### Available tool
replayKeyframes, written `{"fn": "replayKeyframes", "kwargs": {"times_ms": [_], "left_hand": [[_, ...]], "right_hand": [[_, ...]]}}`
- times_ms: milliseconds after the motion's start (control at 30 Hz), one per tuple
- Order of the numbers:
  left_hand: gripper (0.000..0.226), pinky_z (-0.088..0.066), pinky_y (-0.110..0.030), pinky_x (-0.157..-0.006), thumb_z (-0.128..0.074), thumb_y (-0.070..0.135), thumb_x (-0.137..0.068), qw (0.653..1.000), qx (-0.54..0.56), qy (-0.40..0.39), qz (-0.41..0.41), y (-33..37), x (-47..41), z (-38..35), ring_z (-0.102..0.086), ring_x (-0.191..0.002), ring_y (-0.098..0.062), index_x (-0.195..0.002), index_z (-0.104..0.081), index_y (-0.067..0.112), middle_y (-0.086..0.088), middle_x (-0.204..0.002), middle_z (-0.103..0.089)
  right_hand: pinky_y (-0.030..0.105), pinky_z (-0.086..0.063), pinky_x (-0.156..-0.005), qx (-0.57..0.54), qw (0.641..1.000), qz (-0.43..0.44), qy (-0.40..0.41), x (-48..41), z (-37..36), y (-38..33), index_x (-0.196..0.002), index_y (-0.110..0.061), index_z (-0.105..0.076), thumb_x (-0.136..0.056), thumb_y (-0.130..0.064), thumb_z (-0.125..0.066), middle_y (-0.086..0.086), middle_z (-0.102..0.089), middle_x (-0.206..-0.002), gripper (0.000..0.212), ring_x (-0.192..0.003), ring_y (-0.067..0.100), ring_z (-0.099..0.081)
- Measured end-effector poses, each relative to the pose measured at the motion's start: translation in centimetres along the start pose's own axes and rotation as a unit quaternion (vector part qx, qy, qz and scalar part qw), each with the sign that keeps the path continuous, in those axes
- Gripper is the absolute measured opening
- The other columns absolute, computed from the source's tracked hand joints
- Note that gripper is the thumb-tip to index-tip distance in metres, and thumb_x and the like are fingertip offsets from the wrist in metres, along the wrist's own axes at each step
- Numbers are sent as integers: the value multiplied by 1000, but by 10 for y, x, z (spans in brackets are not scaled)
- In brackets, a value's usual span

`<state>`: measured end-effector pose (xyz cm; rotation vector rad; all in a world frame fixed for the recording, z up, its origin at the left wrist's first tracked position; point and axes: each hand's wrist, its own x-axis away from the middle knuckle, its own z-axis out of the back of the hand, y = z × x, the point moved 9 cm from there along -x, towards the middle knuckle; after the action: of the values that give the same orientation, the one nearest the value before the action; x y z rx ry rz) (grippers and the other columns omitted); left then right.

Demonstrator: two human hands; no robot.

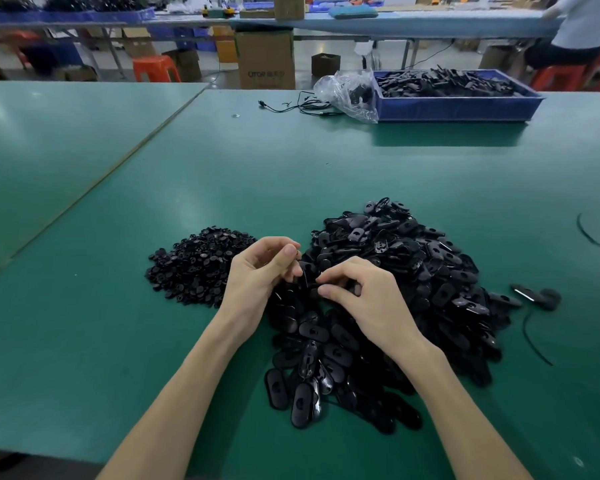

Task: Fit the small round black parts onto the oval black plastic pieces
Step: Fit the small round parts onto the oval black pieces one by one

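Note:
A heap of small round black parts (196,268) lies on the green table (291,168), left of my hands. A much larger heap of oval black plastic pieces (395,282) spreads to the right and toward me. My left hand (262,271) and my right hand (357,292) meet above the near edge of the oval heap, fingers curled. Between their fingertips sits a black oval piece (309,280), mostly hidden by the fingers. Whether a round part is held with it cannot be seen.
A blue tray (458,107) full of black parts stands at the back right, with a clear plastic bag (350,91) and thin black cables (302,105) beside it. Loose black pieces (537,296) and cable ties (589,233) lie at the right. Cardboard boxes, stools and a seated person are beyond the table.

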<state>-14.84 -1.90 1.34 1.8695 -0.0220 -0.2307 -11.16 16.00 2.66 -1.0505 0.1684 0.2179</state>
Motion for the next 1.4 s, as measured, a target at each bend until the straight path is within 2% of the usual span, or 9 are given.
{"fn": "replayKeyframes", "kwargs": {"times_ms": [233,400,500,633,767,967,1067,1200,1400], "left_hand": [[13,-53,-24,-67,-67,18,-95,999,40,-23,11,0,-1,-6,-64,-70,-18,-100,-68,6,-11,-93,-71],[13,-52,-22,-59,-71,24,-94,998,41,-24,27,-3,-2,-4,-60,-56,-14,-99,-74,13,-7,-83,-70],[15,-52,-22,-61,-75,25,-90,997,54,-35,40,-5,-3,-7,-62,-61,-14,-99,-75,13,-8,-86,-71],[17,-56,-24,-68,-77,25,-89,996,56,-49,42,-5,-2,-10,-69,-73,-17,-100,-75,12,-15,-99,-74],[14,-57,-25,-72,-77,18,-91,997,43,-53,32,-3,-1,-11,-71,-80,-19,-101,-75,9,-17,-104,-75],[17,-56,-26,-70,-77,11,-87,999,22,-40,12,2,0,-12,-70,-74,-20,-104,-74,11,-16,-97,-76],[14,-55,-26,-67,-77,14,-87,999,9,-42,0,3,0,-13,-68,-71,-19,-101,-76,11,-16,-94,-76],[24,-50,-26,-66,-80,25,-87,1000,-22,-19,-10,3,0,-8,-58,-69,-19,-104,-76,8,-10,-86,-71],[18,-49,-26,-65,-79,23,-91,998,-52,-15,-22,4,0,-8,-53,-67,-19,-101,-77,9,-6,-77,-66]], "right_hand": [[11,-39,-85,6,1000,7,22,-1,-1,-6,-95,-25,-73,-96,-17,-75,-15,-69,-97,8,-101,2,-59],[13,-50,-76,-69,992,12,104,-1,13,-10,-98,-24,-69,-101,-14,-69,-13,-71,-84,10,-81,8,-69],[13,-49,-69,-72,991,11,108,-1,11,-9,-96,-23,-70,-99,-11,-70,-11,-70,-82,13,-69,11,-67],[19,-52,-75,-84,987,7,139,-1,16,-9,-94,-27,-73,-96,-10,-74,-9,-69,-93,17,-77,11,-69],[31,-57,-89,-181,978,-18,97,-4,10,-5,-98,-28,-76,-93,-9,-77,-6,-74,-103,19,-96,14,-71],[26,-58,-90,-314,948,-6,61,-5,-3,-9,-109,-13,-72,-89,5,-77,4,-77,-106,27,-103,19,-75],[24,-58,-89,-312,949,0,54,-4,-8,-10,-111,-15,-71,-88,7,-77,0,-77,-106,32,-103,18,-75],[27,-58,-90,-287,956,-10,66,-4,-7,-6,-113,-22,-71,-86,1,-81,0,-77,-107,37,-102,19,-74],[27,-59,-88,-293,953,-17,73,-4,-7,-5,-107,-24,-74,-85,0,-82,3,-78,-100,34,-96,19,-75]]}}
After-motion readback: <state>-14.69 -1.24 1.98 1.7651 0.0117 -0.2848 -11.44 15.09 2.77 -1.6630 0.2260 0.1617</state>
